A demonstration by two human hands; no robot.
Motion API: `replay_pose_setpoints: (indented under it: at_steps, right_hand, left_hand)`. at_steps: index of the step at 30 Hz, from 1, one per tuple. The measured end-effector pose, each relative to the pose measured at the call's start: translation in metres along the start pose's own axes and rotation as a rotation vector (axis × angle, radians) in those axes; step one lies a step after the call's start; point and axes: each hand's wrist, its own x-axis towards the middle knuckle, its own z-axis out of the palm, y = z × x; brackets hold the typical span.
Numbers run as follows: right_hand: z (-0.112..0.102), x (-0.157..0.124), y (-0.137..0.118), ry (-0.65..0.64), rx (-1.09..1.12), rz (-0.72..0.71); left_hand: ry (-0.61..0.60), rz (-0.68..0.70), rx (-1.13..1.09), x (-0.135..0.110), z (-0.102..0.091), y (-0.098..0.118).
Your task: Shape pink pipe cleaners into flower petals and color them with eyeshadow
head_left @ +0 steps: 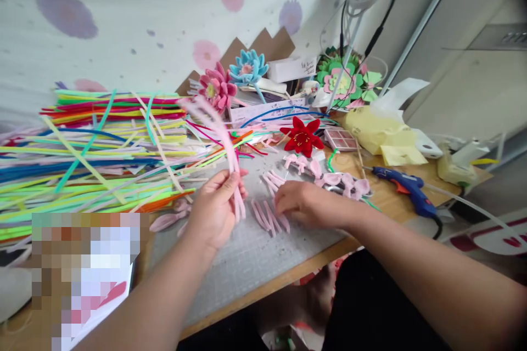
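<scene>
My left hand (pixel 216 205) is closed around a small bunch of long pale pink pipe cleaners (pixel 228 142), which arch up and to the left above the fist. Their short lower ends stick out below the fingers. Over the grey cutting mat (pixel 239 263), my right hand (pixel 307 204) has its fingers curled down onto bent pink pipe cleaner pieces (pixel 265 216); the fingertips are partly hidden. Pink looped petal shapes (pixel 331 178) lie just beyond that hand. More pink petal loops (pixel 167 221) rest left of my left wrist.
Piles of coloured pipe cleaners (pixel 82 148) cover the left side. A red flower (pixel 302 137), a pink flower (pixel 217 88) and a blue flower (pixel 248 67) stand behind. At right lie a blue glue gun (pixel 405 186) and a yellow bag (pixel 374 129). A blurred-out tablet-like object (pixel 102 274) sits front left.
</scene>
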Motion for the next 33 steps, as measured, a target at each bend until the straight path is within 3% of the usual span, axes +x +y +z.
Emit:
replay_pose_setpoints:
  at_steps: [2, 5, 10, 13, 17, 20, 27, 33]
  right_hand:
    - [0.005, -0.005, -0.002, -0.142, -0.186, -0.060]
    - [0.010, -0.004, -0.002, -0.158, -0.322, -0.073]
    - [0.009, 0.000, 0.002, -0.159, -0.361, -0.132]
    - [0.003, 0.001, -0.003, -0.045, -0.209, -0.008]
    - [-0.001, 0.008, -0.018, 0.360, 0.114, 0.254]
    - [0.003, 0.017, -0.028, 0.546, 0.131, 0.329]
    - [0.016, 0.031, -0.041, 0.575, -0.149, 0.367]
    - [0.016, 0.033, -0.048, 0.545, -0.405, 0.430]
  left_hand:
    - [0.033, -0.009, -0.009, 0.000, 0.001, -0.001]
    - [0.058, -0.021, -0.047, -0.001, 0.002, -0.002]
    - [0.039, -0.064, -0.065, -0.002, 0.002, -0.002]
    - [0.047, -0.051, -0.043, -0.003, 0.003, -0.002]
    - [0.025, -0.005, 0.071, -0.007, 0.005, -0.005]
    - [0.010, 0.071, 0.213, -0.011, 0.005, -0.008]
    - [-0.005, 0.229, 0.593, -0.015, 0.002, -0.009]
    - [0.035, 0.479, 0.736, -0.016, 0.004, -0.003]
